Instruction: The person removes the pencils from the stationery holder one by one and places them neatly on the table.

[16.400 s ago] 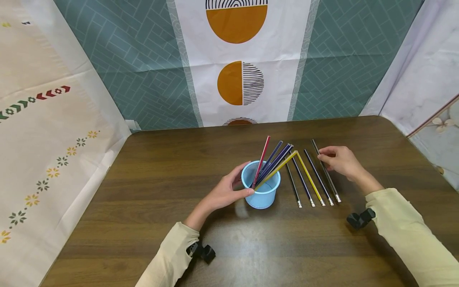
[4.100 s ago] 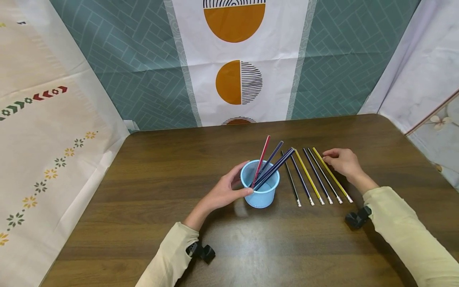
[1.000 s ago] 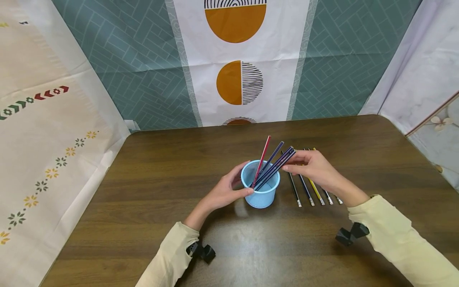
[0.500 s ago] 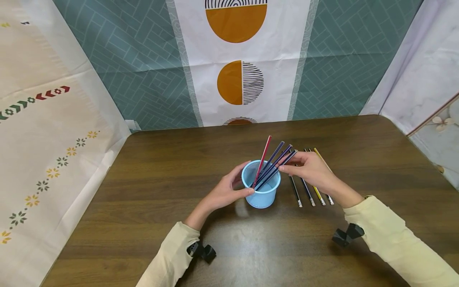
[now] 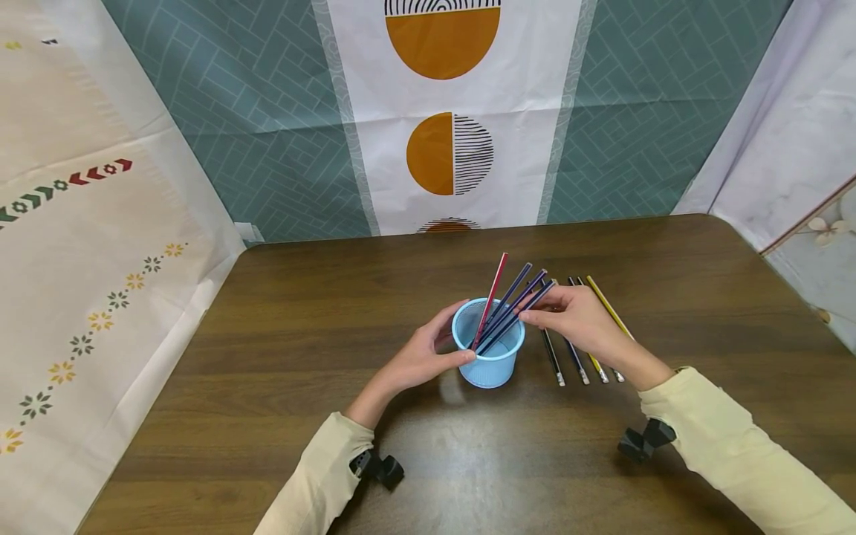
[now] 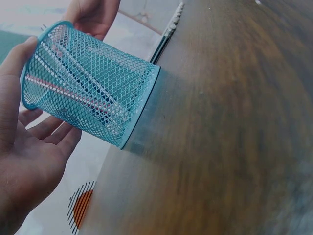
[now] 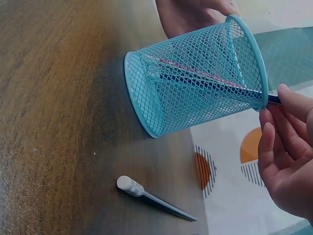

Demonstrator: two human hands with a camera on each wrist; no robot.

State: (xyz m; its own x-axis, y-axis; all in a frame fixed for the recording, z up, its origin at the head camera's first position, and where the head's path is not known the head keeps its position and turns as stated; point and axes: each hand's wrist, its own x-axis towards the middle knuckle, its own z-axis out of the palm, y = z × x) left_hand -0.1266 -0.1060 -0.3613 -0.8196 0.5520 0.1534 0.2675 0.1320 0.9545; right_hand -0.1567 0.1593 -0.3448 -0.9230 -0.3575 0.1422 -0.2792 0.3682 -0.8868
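A light blue mesh pencil cup (image 5: 487, 373) stands upright on the table. My left hand (image 5: 428, 354) holds it from the left, thumb at the near rim and fingers round the far side. A red pencil (image 5: 493, 290) and several dark blue pencils (image 5: 516, 284) lean inside. At the right rim my right hand (image 5: 574, 315) pinches one dark blue pencil (image 5: 539, 294); in the right wrist view the thumb lies on that pencil (image 7: 274, 99). Its lower part is still within the mesh cup (image 7: 195, 81).
Right of the cup, several pencils lie in a row, eraser ends toward me: a black one (image 5: 553, 361), a dark blue one (image 5: 578, 364), and a yellow one (image 5: 610, 306) at the far right. My right hand and forearm cover part of the row. A patterned cloth (image 5: 267, 134) hangs behind the table.
A yellow pencil once in the cup is gone from it, and a yellow one lies at the row's right end. My right hand has moved from there leftward to the cup. The left hand stays put.
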